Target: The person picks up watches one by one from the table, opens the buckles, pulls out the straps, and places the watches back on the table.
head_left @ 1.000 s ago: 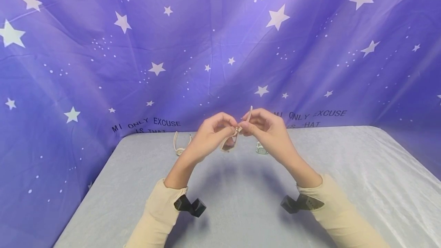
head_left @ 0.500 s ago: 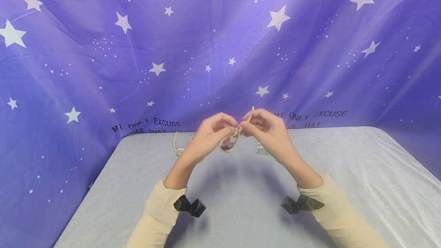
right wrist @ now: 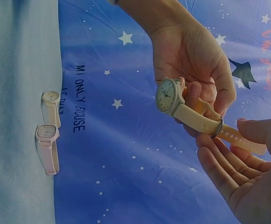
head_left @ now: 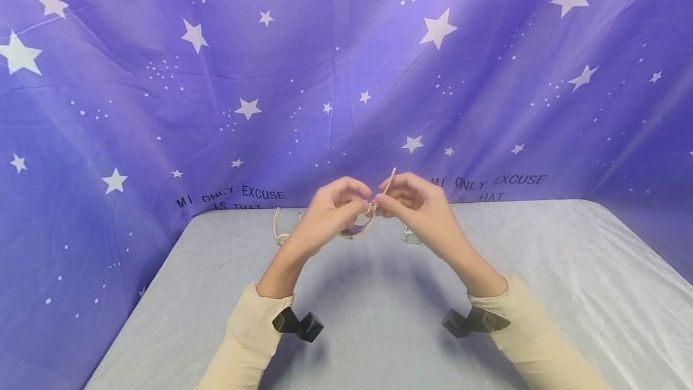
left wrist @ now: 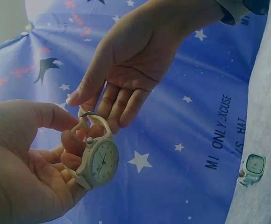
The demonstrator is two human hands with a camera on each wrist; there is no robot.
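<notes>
A cream wristwatch point(left wrist: 105, 162) with a round pale dial is held up between both hands above the table. My left hand point(head_left: 332, 209) grips it, with fingers inside the loop of its strap, as the left wrist view shows. The strap runs through a metal buckle point(right wrist: 218, 127), and its free end point(right wrist: 242, 140), punched with holes, sticks out past it. My right hand point(head_left: 419, 203) pinches this free end close to the buckle between thumb and fingers. In the head view the dial is hidden behind the left hand.
On the grey cloth-covered table point(head_left: 390, 330) stand other watches: a pale green square one point(left wrist: 255, 163) on the right, and a round cream one point(right wrist: 51, 97) beside a pink square one point(right wrist: 46, 133) on the left. A purple starry curtain point(head_left: 346, 77) hangs behind the table.
Both hands stay nearly in place. The held watch has turned, so its strap loop shows narrower and lies further left behind the left hand; the strap's free end has shifted slightly.
</notes>
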